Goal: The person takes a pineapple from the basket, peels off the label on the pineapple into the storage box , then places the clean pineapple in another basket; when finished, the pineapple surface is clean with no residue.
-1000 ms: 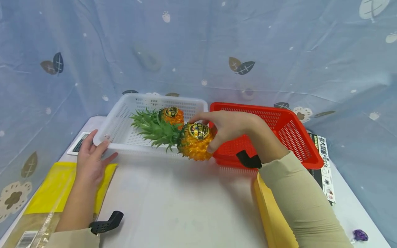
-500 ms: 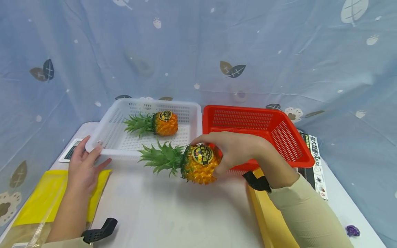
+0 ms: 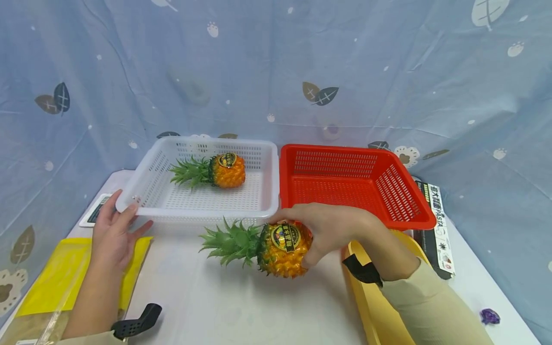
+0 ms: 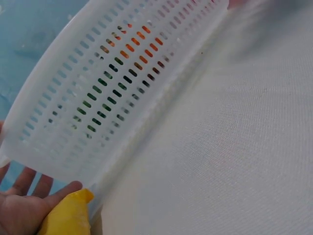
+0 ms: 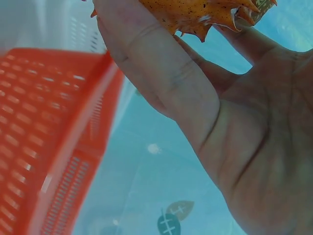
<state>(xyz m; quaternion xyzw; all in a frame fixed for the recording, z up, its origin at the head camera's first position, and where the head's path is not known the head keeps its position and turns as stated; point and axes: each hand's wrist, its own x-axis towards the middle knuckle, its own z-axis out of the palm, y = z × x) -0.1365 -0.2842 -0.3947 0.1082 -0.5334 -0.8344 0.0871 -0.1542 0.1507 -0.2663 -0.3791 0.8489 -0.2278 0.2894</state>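
Note:
My right hand (image 3: 321,230) grips a small pineapple (image 3: 276,243) by its orange body, just above the white table in front of the two baskets; its green crown points left. In the right wrist view the fingers (image 5: 156,68) curl round the spiky fruit (image 5: 195,14). A second pineapple (image 3: 217,171) lies in the white basket (image 3: 202,207). My left hand (image 3: 114,230) rests with straight fingers against the white basket's near left corner; the left wrist view shows the basket wall (image 4: 122,83) and the fingers (image 4: 24,205) at its corner.
A red basket (image 3: 401,211) stands right of the white one, with nothing in it. A yellow bag (image 3: 64,273) lies at the left, a yellow-brown envelope (image 3: 371,306) under my right forearm, a black clip (image 3: 135,323) near the front, a printed packet (image 3: 440,225) at the right.
My right hand has carried the pineapple from over the white basket's near rim toward me and down to just over the table. The left hand has stayed at the basket corner.

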